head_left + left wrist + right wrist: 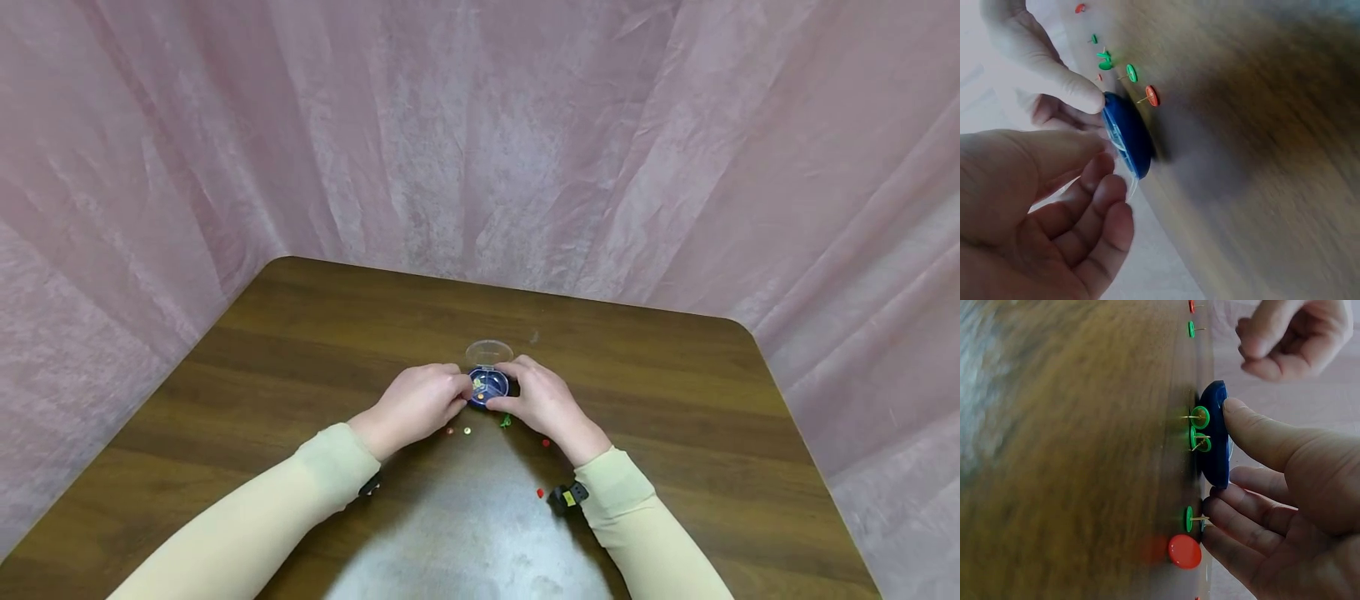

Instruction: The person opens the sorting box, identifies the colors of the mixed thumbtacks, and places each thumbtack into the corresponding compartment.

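A small round blue case [487, 406] stands on the table, its clear lid [489, 352] hinged up at the back. Inside, clear dividers part it, and a few yellow thumbtacks [477, 384] lie toward the left. My right hand [543, 400] grips the case from the right, thumb in front and fingers behind. At the left edge is my left hand [420, 404], fingers curled in and thumb close to the index finger. Anything between those fingertips is hidden. In the left wrist view, the case's blue side [1135, 140] faces the camera.
Loose thumbtacks lie on the wooden table [337, 333]: several green ones [506, 422] in front of the case, a red one [546, 442] by the right wrist, another red tack [540, 493] nearer, and a red tack [1152, 95] beside a green tack [1132, 73] toward the left. Pink curtains [465, 150] hang behind.
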A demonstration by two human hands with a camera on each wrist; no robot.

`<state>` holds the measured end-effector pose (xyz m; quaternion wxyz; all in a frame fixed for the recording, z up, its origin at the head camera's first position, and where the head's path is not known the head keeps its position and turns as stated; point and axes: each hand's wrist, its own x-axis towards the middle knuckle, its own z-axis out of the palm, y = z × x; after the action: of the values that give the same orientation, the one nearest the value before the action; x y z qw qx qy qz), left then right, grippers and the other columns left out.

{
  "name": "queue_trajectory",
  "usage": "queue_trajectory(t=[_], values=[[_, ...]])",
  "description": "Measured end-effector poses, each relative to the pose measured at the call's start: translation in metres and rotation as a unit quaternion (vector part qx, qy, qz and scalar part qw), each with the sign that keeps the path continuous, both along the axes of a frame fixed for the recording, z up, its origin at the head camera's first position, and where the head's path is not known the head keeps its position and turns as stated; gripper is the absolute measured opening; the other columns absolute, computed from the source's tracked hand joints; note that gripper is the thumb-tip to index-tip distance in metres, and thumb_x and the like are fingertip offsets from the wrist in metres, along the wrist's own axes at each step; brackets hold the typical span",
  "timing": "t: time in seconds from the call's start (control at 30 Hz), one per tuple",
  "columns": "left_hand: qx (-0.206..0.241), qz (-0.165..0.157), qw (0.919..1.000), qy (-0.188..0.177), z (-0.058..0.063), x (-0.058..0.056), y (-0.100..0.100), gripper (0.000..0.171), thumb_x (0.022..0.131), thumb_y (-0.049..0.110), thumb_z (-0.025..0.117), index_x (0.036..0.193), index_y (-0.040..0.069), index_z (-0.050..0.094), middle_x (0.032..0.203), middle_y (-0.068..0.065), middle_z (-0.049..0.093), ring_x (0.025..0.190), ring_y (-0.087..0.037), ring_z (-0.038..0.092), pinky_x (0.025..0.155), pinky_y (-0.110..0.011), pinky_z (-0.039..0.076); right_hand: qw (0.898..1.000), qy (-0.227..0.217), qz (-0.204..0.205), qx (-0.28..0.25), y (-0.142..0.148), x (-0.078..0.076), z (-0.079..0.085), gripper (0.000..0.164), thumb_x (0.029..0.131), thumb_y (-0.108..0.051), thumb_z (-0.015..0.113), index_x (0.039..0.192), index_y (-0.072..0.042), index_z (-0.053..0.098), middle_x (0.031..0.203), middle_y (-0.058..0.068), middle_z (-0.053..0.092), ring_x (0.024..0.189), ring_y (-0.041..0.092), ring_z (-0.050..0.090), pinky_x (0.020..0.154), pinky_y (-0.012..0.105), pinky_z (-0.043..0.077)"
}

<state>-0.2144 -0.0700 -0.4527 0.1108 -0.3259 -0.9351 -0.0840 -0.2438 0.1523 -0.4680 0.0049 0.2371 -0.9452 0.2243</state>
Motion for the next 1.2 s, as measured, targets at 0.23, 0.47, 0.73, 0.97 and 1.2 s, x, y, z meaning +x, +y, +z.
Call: queue_trajectory(t=[0.23, 0.47, 0.73, 0.97, 1.2], values=[[-0.013, -0.029, 0.9991, -0.028, 0.003, 0.014, -0.010, 0.013, 0.086, 0.017, 0.072, 0.079, 0.025, 0.064, 0.074, 0.012, 0.048, 0.064, -0.007, 0.049, 0.056, -0.027, 0.042, 1.000, -0.005, -0.011, 0.001, 0.000, 0.002, -0.001, 0.061, 0.080, -0.043, 0.080, 0.132, -0.015, 0.066, 0.114, 0.000, 0.064, 0.101, 0.019, 0.062, 0.087, 0.035, 0.047], [-0.018, -0.045, 0.9986, -0.023, -0.004, 0.021, -0.015, 0.013, 0.084, 0.020, 0.076, 0.080, 0.024, 0.065, 0.076, 0.012, 0.053, 0.066, -0.007, 0.054, 0.059, -0.029, 0.046, 1.000, -0.003, -0.013, 0.005, 0.001, 0.002, 0.000, 0.063, 0.080, -0.045, 0.080, 0.132, -0.015, 0.066, 0.115, 0.000, 0.064, 0.103, 0.018, 0.061, 0.089, 0.035, 0.046], [-0.022, -0.040, 0.9987, -0.020, -0.009, 0.023, -0.015, 0.017, 0.084, 0.020, 0.077, 0.077, 0.025, 0.063, 0.074, 0.014, 0.051, 0.064, -0.006, 0.052, 0.058, -0.028, 0.045, 1.000, -0.007, -0.014, 0.007, 0.000, 0.003, 0.001, 0.062, 0.080, -0.045, 0.080, 0.133, -0.016, 0.065, 0.115, 0.000, 0.063, 0.102, 0.016, 0.061, 0.088, 0.035, 0.047], [-0.024, -0.041, 0.9986, -0.023, -0.011, 0.022, -0.015, 0.018, 0.085, 0.020, 0.075, 0.076, 0.026, 0.061, 0.073, 0.014, 0.050, 0.064, -0.006, 0.050, 0.057, -0.028, 0.044, 1.000, -0.012, -0.015, 0.006, 0.000, 0.003, 0.000, 0.062, 0.080, -0.045, 0.080, 0.133, -0.016, 0.065, 0.115, 0.000, 0.064, 0.102, 0.016, 0.061, 0.088, 0.035, 0.047], [-0.017, -0.039, 0.9988, -0.022, -0.015, 0.022, -0.017, 0.019, 0.085, 0.021, 0.075, 0.075, 0.027, 0.060, 0.073, 0.015, 0.049, 0.064, -0.005, 0.050, 0.057, -0.027, 0.044, 1.000, -0.012, -0.014, 0.002, 0.001, 0.003, 0.000, 0.062, 0.080, -0.044, 0.080, 0.133, -0.016, 0.065, 0.112, 0.000, 0.064, 0.100, 0.018, 0.061, 0.087, 0.035, 0.047]])
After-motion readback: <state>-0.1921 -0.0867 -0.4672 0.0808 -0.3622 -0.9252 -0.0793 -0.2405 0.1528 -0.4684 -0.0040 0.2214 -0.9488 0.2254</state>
